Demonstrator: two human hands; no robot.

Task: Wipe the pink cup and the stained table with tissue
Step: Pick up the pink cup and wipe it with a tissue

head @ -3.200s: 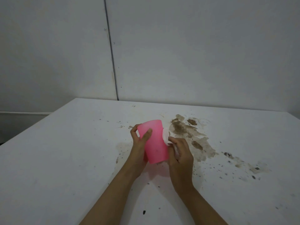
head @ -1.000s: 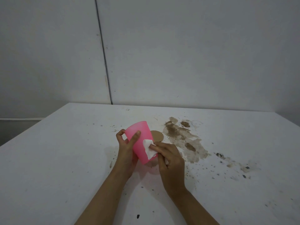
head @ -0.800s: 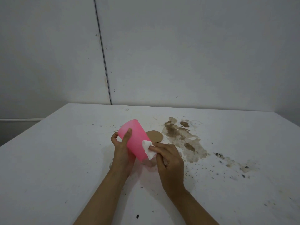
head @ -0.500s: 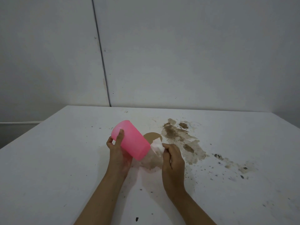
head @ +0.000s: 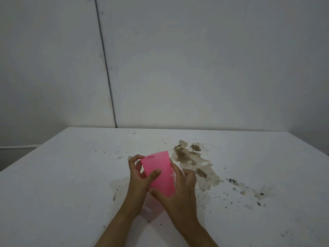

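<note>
Left hand [head: 140, 177]: we clasp the pink cup [head: 159, 172], thumb across its front.
Right hand [head: 179, 191]: we cup its right side.
Stain [head: 194, 164]: beyond our right hand.

No legible text, label, brand mark, number or sign appears anywhere in the frame. The pink cup [head: 160, 172] at lower centre bears no readable print on its visible wall; the tabletop [head: 71, 175] and the wall panels [head: 195, 68] in the upper half carry none either.
</note>
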